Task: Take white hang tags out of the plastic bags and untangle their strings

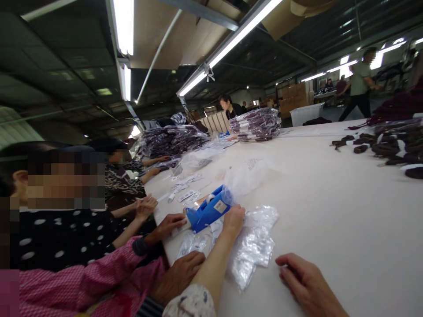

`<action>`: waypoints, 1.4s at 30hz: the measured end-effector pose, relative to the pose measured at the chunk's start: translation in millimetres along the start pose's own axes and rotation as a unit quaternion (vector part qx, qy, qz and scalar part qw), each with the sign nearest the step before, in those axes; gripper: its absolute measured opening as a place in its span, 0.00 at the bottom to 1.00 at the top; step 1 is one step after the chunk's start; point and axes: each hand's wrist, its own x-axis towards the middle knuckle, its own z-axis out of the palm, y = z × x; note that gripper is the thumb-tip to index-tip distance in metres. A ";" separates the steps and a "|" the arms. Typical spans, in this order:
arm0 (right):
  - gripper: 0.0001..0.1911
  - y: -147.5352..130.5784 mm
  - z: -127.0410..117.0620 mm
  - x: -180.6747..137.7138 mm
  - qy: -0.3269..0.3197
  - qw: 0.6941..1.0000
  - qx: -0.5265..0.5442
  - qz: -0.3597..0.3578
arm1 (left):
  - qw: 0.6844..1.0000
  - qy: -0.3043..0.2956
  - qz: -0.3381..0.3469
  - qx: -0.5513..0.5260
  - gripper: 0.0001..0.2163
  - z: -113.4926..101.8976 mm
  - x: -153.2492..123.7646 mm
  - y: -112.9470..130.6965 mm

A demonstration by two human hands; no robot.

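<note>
My left hand (233,221) reaches forward, its fingers curled down over the near end of a blue plastic tool (209,210) with a white label. A co-worker's hand (169,224) in a pink sleeve touches the tool's other end. Under and beside my left hand lies a heap of small clear plastic bags (254,246). My right hand (306,284) lies flat on the white table (330,207), fingers slightly apart, holding nothing, just right of the bags.
Several co-workers sit along the table's left edge, and another hand (180,275) lies close by my arm. White paper tags (185,187) are strewn farther along. Stacks of bagged dark garments (256,124) stand farther back. Dark straps (390,147) lie at the right. A person walks at the far right.
</note>
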 end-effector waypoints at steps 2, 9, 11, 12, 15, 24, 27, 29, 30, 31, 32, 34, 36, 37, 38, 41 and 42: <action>0.13 -1.5 -0.3 1.0 0.001 1.000 -0.001 -0.005 | 0.999 -0.018 0.025 0.024 0.12 -2.6 2.0 0.2; 0.13 -2.7 2.6 2.6 -0.009 0.999 0.034 0.007 | 0.994 -0.018 0.086 0.060 0.10 -38.4 9.6 8.6; 0.12 -4.7 1.8 2.8 -0.004 0.999 0.041 0.001 | 0.994 -0.016 0.094 0.050 0.10 -50.8 9.3 12.6; 0.12 -5.7 1.4 2.9 0.000 0.999 0.043 -0.004 | 0.994 -0.016 0.096 0.042 0.10 -56.3 9.0 14.6; 0.11 -6.8 1.5 2.4 0.000 0.999 0.048 -0.015 | 0.995 -0.019 0.096 0.001 0.10 -69.3 9.5 20.2; 0.16 -8.4 -7.8 9.1 0.058 0.993 0.101 -0.004 | 0.959 -0.067 0.042 -0.271 0.05 -102.1 4.1 48.5; 0.22 -17.3 -23.0 17.6 0.118 0.991 0.029 -0.050 | 0.919 -0.106 0.039 -0.378 0.03 -114.8 -8.9 68.1; 0.26 -22.3 -34.0 23.0 0.138 0.990 0.007 -0.040 | 0.887 -0.136 0.044 -0.439 0.03 -121.5 -18.1 82.2; 0.26 -24.1 -39.8 25.3 0.145 0.989 0.004 -0.038 | 0.871 -0.150 0.046 -0.465 0.03 -123.9 -22.5 89.1; 0.25 -25.6 -45.7 27.3 0.153 0.987 0.009 -0.043 | 0.856 -0.163 0.048 -0.489 0.03 -125.7 -26.7 95.7; 0.24 -27.1 -51.9 28.8 0.159 0.986 0.019 -0.054 | 0.841 -0.174 0.050 -0.510 0.03 -126.9 -30.8 101.9; 0.25 -31.4 -64.3 30.2 0.140 0.985 0.057 -0.084 | 0.816 -0.195 0.054 -0.542 0.03 -127.4 -39.3 113.4; 0.30 -38.9 -74.3 29.8 0.060 0.984 0.134 -0.098 | 0.797 -0.217 0.056 -0.561 0.03 -126.2 -48.4 123.5; 0.32 -43.6 -77.6 29.1 0.008 0.979 0.179 -0.100 | 0.791 -0.227 0.057 -0.566 0.02 -125.3 -52.9 127.8; 0.34 -48.6 -79.4 28.3 -0.041 0.971 0.215 -0.099 | 0.784 -0.238 0.057 -0.570 0.02 -124.1 -57.2 131.6; 0.23 -60.2 -77.6 26.2 -0.112 0.962 0.233 -0.086 | 0.765 -0.258 0.055 -0.587 0.02 -120.4 -65.7 138.6; 0.18 -62.0 -75.4 25.8 -0.114 0.966 0.219 -0.082 | 0.760 -0.258 0.054 -0.594 0.02 -119.2 -66.9 139.2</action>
